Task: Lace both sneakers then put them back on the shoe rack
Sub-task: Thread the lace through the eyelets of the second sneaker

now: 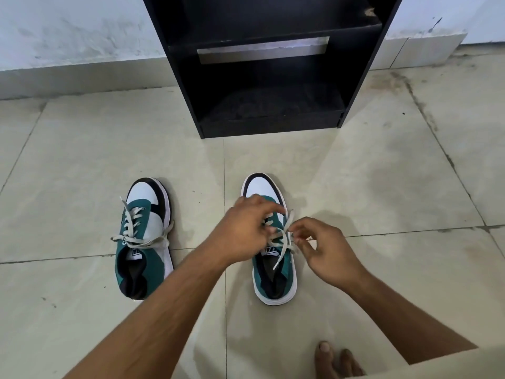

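On the glossy tiled floor [355, 187], both hands [243, 231] [325, 253] pinch the right sneaker's [276, 280] flat white lace [282, 246].

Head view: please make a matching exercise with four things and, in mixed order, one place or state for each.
Things:
1. left sneaker
2. right sneaker
3. shoe rack
4. bare foot

Places or states:
A. at the bottom edge
B. both hands at its lace
C. black, no shoes on the shelves in view
D. alone on the floor, untouched

Pairs: 1-D, 2-B, 3-C, 4-A
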